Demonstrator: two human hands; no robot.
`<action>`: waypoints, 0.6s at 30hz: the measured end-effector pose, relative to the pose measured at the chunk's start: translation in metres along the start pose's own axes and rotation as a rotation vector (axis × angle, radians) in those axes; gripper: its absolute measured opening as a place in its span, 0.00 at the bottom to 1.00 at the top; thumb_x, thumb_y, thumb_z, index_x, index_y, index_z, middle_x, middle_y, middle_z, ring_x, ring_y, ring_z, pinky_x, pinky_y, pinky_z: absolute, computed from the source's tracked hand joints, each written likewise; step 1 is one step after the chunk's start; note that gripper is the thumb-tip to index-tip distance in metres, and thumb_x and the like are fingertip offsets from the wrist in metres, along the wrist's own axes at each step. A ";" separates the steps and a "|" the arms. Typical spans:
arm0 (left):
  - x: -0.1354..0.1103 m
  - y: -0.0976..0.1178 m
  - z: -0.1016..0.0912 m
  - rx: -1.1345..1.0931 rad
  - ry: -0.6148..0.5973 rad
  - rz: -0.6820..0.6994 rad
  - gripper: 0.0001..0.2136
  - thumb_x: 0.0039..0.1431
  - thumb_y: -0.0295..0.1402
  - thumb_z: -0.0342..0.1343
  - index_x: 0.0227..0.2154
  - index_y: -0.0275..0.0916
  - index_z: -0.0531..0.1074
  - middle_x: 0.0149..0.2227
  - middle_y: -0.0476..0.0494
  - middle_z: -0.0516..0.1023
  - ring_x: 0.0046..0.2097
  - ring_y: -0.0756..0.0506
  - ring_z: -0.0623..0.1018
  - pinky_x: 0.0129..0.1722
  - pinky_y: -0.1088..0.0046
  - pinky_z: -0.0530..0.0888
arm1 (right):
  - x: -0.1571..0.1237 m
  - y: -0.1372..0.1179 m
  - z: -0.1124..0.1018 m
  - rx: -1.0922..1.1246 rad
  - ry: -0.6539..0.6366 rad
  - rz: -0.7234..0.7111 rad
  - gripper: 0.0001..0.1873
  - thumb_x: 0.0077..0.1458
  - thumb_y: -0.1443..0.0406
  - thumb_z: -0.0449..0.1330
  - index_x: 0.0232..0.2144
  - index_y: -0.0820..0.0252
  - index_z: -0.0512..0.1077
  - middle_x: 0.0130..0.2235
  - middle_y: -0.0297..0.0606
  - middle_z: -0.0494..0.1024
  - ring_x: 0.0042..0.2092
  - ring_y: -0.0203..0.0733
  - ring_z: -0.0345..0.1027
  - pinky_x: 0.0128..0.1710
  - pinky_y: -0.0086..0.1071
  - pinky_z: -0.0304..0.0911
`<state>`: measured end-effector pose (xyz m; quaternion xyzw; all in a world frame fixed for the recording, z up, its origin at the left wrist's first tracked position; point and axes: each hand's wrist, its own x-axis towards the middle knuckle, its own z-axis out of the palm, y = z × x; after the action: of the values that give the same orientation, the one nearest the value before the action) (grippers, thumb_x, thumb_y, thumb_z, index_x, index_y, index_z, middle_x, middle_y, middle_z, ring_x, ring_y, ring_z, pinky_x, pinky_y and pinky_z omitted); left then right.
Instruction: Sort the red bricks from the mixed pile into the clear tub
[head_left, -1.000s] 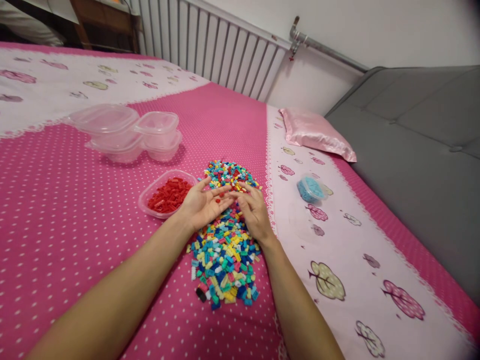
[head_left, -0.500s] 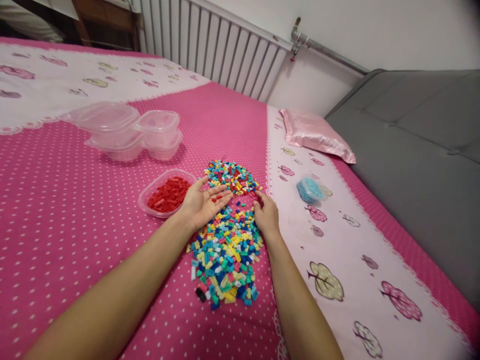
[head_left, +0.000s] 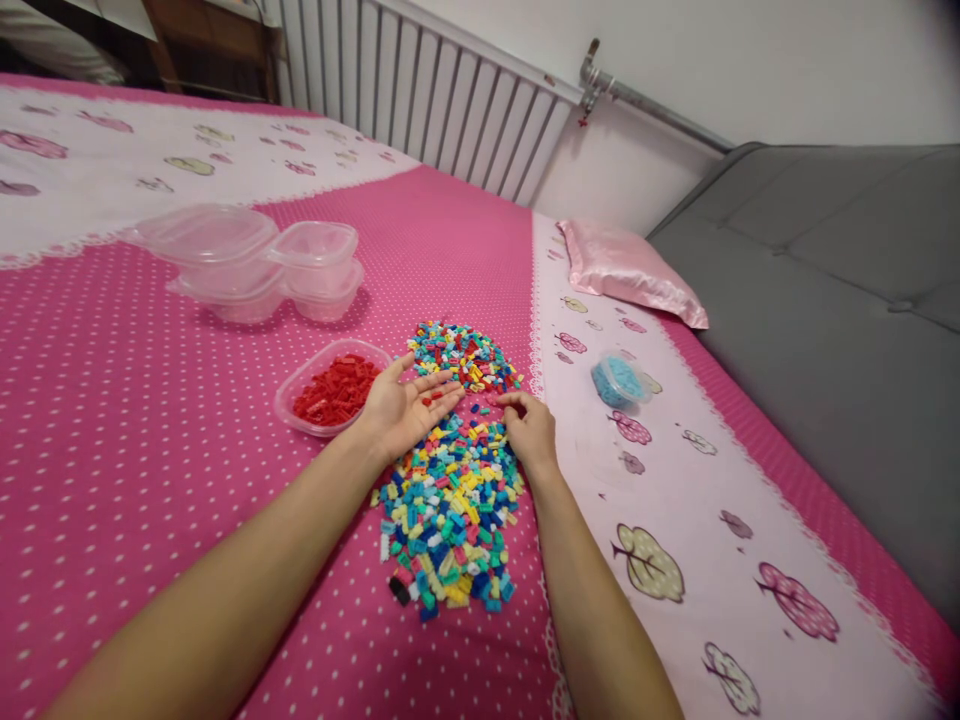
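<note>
A pile of small multicoloured bricks [head_left: 450, 500] lies on the pink dotted bedspread [head_left: 150, 420]. My left hand [head_left: 401, 405] rests palm up at the pile's left edge with its fingers stretched out, and a few red bricks [head_left: 433, 397] lie on the palm. It is right beside a clear tub of red bricks [head_left: 334, 392]. My right hand [head_left: 531, 428] sits palm down at the pile's right side. Its fingertips are pinched together at the pile's edge, and what they hold is hidden.
Stacked empty clear tubs with lids [head_left: 247, 262] stand further back on the left. A small lidded tub of light blue bricks [head_left: 621, 378] sits to the right on the pale strip. A pink pillow [head_left: 630, 270], a grey sofa [head_left: 825, 300] and a radiator [head_left: 435, 95] lie beyond.
My right hand drew back from the left palm to the pile's right edge and closed its fingertips there. The left hand has stayed palm up.
</note>
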<state>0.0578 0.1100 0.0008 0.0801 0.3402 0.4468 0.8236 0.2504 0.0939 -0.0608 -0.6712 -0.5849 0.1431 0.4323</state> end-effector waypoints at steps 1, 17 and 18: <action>0.000 0.000 0.000 0.000 0.002 0.000 0.25 0.61 0.41 0.45 0.53 0.23 0.63 0.48 0.23 0.70 0.52 0.36 0.73 0.38 0.71 0.78 | 0.000 0.000 0.000 0.002 0.015 0.026 0.14 0.45 0.71 0.50 0.27 0.58 0.75 0.34 0.37 0.80 0.39 0.44 0.71 0.46 0.38 0.63; 0.001 0.000 -0.001 0.011 -0.017 0.010 0.25 0.62 0.41 0.44 0.52 0.22 0.63 0.46 0.24 0.70 0.52 0.37 0.73 0.38 0.71 0.78 | -0.002 0.004 0.007 -0.275 -0.054 -0.130 0.21 0.58 0.65 0.48 0.49 0.59 0.74 0.53 0.45 0.73 0.55 0.49 0.61 0.55 0.45 0.56; 0.001 0.000 -0.001 0.011 -0.015 0.010 0.25 0.61 0.41 0.44 0.52 0.22 0.63 0.46 0.25 0.70 0.52 0.37 0.74 0.38 0.72 0.78 | -0.002 0.004 0.007 -0.282 -0.059 -0.132 0.21 0.59 0.64 0.48 0.49 0.60 0.74 0.53 0.46 0.72 0.55 0.49 0.61 0.55 0.45 0.56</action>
<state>0.0575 0.1106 -0.0004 0.0900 0.3361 0.4484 0.8233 0.2472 0.0950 -0.0687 -0.6808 -0.6545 0.0502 0.3249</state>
